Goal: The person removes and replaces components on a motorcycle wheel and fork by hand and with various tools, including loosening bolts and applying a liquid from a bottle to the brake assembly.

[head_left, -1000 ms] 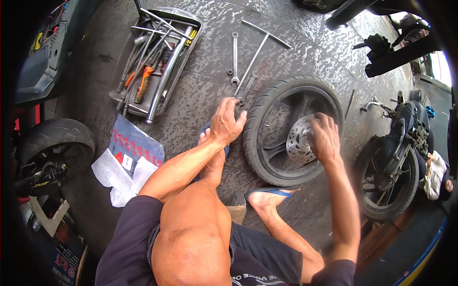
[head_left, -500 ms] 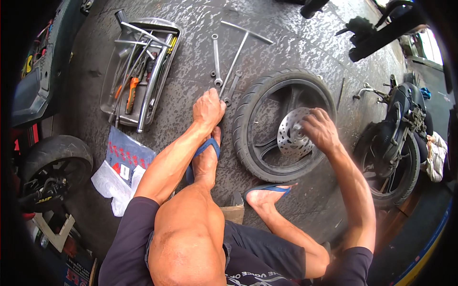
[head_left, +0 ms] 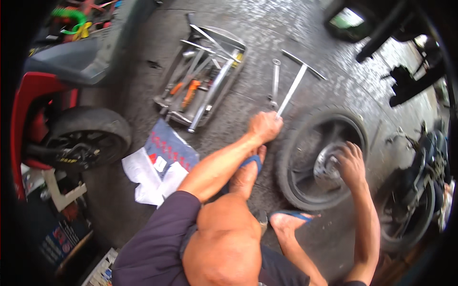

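My left hand (head_left: 265, 126) is closed round the lower end of a long steel T-handle wrench (head_left: 299, 76), beside a combination spanner (head_left: 275, 78) on the floor. My right hand (head_left: 350, 162) has its fingers curled at the middle of a silver, perforated brake disc (head_left: 327, 174) on a black wheel (head_left: 291, 186) lying flat; blur and the fingers hide what they grip. Above my left forearm, a metal tray (head_left: 162, 97) holds wrenches, bars and orange-handled tools (head_left: 191, 93). A blue-grey printed packet (head_left: 181, 148) with crumpled white plastic (head_left: 143, 186) lies left of that arm.
My feet in blue sandals (head_left: 296, 217) rest near the wheel. A red vehicle body (head_left: 26, 124) with a rear tyre (head_left: 90, 124) stands left, a partly stripped motorcycle (head_left: 420, 171) right. Dark parts (head_left: 405, 81) jut in at upper right, and coloured tools (head_left: 76, 21) sit at upper left.
My left hand has closed on the T-wrench's lower end. My right hand stays at the hub. The view has swung, so the scene sits farther right and is blurred.
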Demonstrator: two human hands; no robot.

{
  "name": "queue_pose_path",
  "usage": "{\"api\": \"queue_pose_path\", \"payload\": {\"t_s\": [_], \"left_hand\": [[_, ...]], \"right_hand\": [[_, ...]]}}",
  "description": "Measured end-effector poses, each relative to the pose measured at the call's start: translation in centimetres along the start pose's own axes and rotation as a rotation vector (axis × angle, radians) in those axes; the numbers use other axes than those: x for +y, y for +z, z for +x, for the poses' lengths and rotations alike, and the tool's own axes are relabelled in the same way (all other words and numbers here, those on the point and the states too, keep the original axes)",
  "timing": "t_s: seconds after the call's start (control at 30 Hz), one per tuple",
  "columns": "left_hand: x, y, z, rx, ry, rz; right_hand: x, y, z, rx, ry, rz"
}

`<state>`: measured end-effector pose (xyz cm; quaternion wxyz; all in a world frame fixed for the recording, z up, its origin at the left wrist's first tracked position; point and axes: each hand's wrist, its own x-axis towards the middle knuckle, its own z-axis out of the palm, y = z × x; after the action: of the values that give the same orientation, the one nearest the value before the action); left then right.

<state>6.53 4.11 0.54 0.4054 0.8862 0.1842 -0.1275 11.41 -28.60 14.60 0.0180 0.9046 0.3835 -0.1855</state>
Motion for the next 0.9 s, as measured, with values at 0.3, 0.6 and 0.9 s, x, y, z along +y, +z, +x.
{"api": "queue_pose_path", "payload": {"t_s": [0.3, 0.6, 0.9], "left_hand": [[-1.7, -0.6, -2.4, 0.089, -0.02, -0.055], [-3.6, -5.1, -0.9, 0.249, 0.125, 0.13], [-12.1, -13.4, 0.3, 0.331, -0.197, 0.488]], "right_hand": [[-3.5, -0.8, 1.7, 0.124, 0.237, 0.208], [-4.3, 1.1, -2.2, 0.156, 0.304, 0.319], [-3.0, -2.2, -13.5, 0.113, 0.498, 0.261]]}}
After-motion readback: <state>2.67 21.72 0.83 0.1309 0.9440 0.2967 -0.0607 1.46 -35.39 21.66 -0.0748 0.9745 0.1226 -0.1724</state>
